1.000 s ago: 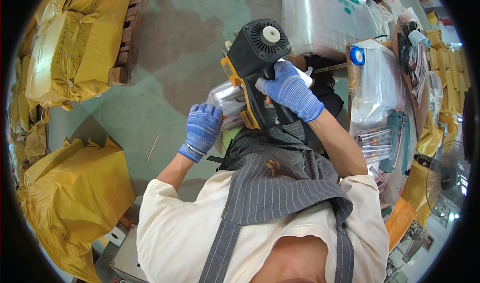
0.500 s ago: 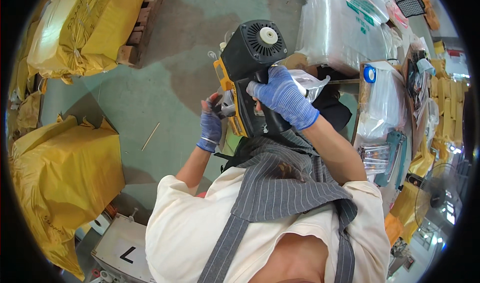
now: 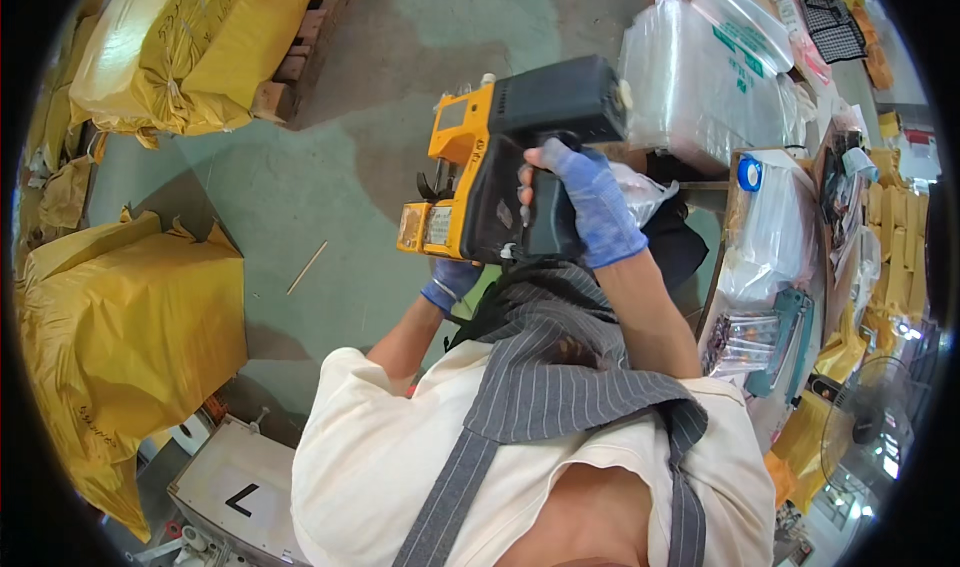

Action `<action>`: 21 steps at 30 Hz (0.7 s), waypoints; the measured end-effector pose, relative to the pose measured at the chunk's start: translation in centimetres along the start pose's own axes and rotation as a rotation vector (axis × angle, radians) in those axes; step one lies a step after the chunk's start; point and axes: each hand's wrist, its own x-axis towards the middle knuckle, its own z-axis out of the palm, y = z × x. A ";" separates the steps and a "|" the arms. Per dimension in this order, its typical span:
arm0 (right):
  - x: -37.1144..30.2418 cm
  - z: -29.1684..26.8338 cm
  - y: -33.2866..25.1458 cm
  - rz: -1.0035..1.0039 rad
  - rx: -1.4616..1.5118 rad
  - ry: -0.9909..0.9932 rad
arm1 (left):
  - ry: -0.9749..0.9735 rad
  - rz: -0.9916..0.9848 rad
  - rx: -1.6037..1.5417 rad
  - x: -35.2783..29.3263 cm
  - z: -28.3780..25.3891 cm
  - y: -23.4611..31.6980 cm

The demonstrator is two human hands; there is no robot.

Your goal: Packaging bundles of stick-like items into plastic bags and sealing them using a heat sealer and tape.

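My right hand, in a blue knitted glove with bare fingertips, is wrapped round the black handle of a yellow and black hand-held machine. It looks like a portable bag-sewing machine, with a black motor housing pointing right and a labelled yellow block at its lower left. A dark curved lever sticks out on its left side. My left hand, gloved in blue too, is under the machine's lower edge. Its fingers are hidden there, so I cannot see whether they grip it. The machine is held in the air in front of my striped apron.
Yellow-wrapped bales stand at the left, one on a wooden pallet. Stacked clear plastic bags and a cluttered bench with a blue tape roll line the right. A thin stick lies on the floor. A fan stands far right.
The machine has turned so that its motor end points right and its yellow side shows. My left hand has moved from its left side to below it, its fingers now out of sight.
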 end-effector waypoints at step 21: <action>-1.6 -25.5 -7.3 -0.621 -0.474 0.429 | 0.481 -0.389 1.159 3.3 10.8 4.9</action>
